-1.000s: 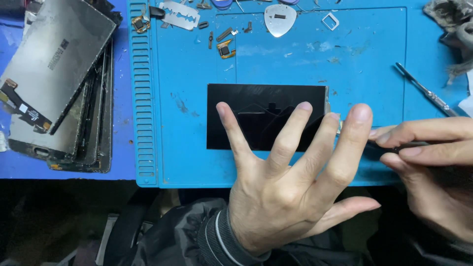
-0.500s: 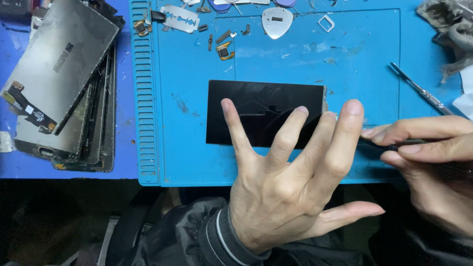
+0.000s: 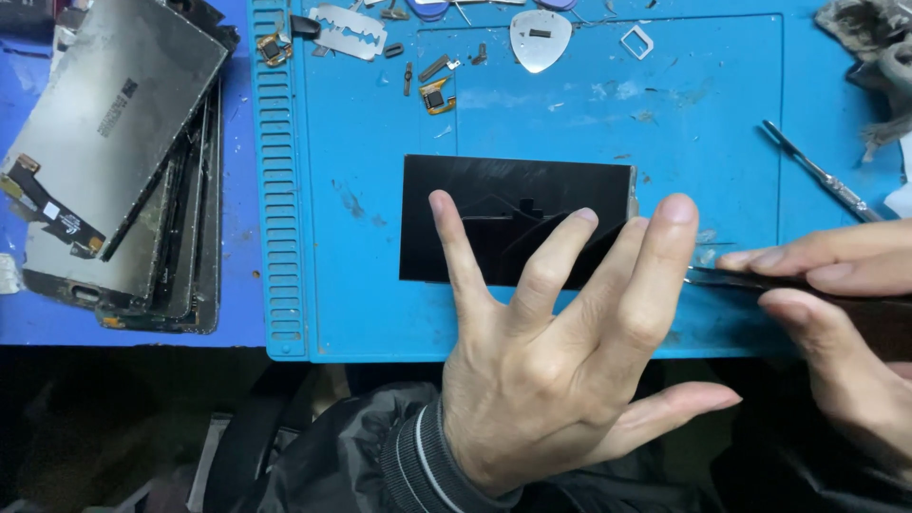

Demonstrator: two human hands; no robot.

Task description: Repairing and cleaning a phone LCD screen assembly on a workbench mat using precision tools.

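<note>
We see the left hand (image 3: 560, 361) spread flat, fingers (image 3: 456, 252) open and splayed, tips pressing on a black screen panel (image 3: 503, 204). The panel lies flat at the centre of a blue work mat (image 3: 361, 285) on the desk, long side across. Three fingertips rest on its lower half; the fourth, at the panel's 3 o'clock corner, sits right at its edge. The thumb hangs off the mat at 5 o'clock, touching nothing.

The right hand (image 3: 836, 313) comes in from 3 o'clock, fingers closed in a pinch on a thin dark tool (image 3: 727, 278). The tool's tip points at 9 o'clock and meets the panel's lower right corner; we cannot tell whether it is under the panel, since the left fingers cover that spot.

At 12 o'clock on the mat: a razor blade (image 3: 349, 30), a grey pick (image 3: 540, 40), a small white frame (image 3: 636, 41) and some tiny parts (image 3: 435, 93). At 2 o'clock a pair of tweezers (image 3: 817, 176) lies slantwise, well apart from the panel. At 9 to 10 o'clock, off the mat, a stack of old screens (image 3: 114, 161) lies tilted. A grey rag (image 3: 874, 47) sits at 1 o'clock. A dark sleeve with a striped cuff (image 3: 418, 456) covers the left wrist.
</note>
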